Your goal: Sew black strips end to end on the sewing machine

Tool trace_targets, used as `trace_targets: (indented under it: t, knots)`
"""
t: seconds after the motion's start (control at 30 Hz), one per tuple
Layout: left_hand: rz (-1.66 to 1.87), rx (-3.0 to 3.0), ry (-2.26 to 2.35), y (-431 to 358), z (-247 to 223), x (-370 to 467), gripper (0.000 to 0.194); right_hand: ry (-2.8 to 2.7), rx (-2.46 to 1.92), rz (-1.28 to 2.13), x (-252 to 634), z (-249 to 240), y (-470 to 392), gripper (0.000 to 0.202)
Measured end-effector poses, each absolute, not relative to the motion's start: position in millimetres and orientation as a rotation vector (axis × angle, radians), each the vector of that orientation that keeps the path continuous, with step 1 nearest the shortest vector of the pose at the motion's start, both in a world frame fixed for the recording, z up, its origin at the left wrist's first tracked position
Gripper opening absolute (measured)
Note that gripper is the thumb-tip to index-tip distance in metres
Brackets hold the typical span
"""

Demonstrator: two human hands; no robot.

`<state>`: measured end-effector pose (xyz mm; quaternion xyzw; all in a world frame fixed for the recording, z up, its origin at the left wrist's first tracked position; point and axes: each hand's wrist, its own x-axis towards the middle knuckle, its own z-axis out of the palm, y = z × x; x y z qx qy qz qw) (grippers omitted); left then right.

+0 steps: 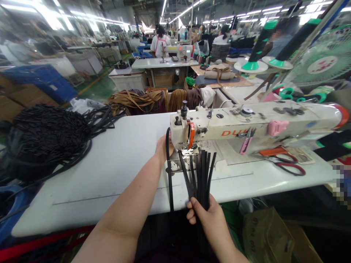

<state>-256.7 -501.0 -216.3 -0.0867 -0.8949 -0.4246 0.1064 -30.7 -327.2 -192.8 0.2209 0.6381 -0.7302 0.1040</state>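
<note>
Half-hiding left hand [162, 147]: black strap [169, 188], sewing machine [259, 124]

A loose bundle of narrow, flat, matt black strips [203, 175] is held in the right grip [206, 212] — far ends fanned apart toward the off-white sewing machine [208, 128]. A single long black strip [168, 175] bends beside the machine's head — then runs nearly straight to the white tabletop's [123, 153] front edge.

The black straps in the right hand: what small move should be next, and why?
Perhaps the right hand should guide its leftmost black strap toward the needle end of the sewing machine: that strap's tip lies close below it, and the left hand is beside it, partly hidden.
</note>
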Motion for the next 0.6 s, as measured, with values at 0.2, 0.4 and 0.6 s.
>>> trace_targets:
  t: [0.2,0.4,0.6]
  knots:
    - [-1.301,-0.235,-2.62,-500.4,-210.5,-232.9,0.019,1.896,0.647,-2.136,-30.4,-188.2,-325.4,0.054]
    - [-1.171,-0.486,-2.544,-499.4,-238.3,-180.3,0.021,1.774,0.689,-2.174,-25.5,-188.0,-321.8,0.059]
    - [-0.966,-0.671,-2.599,-500.7,-231.8,-145.6,0.031,1.609,0.755,-2.177,-13.4,-193.3,-318.4,0.067]
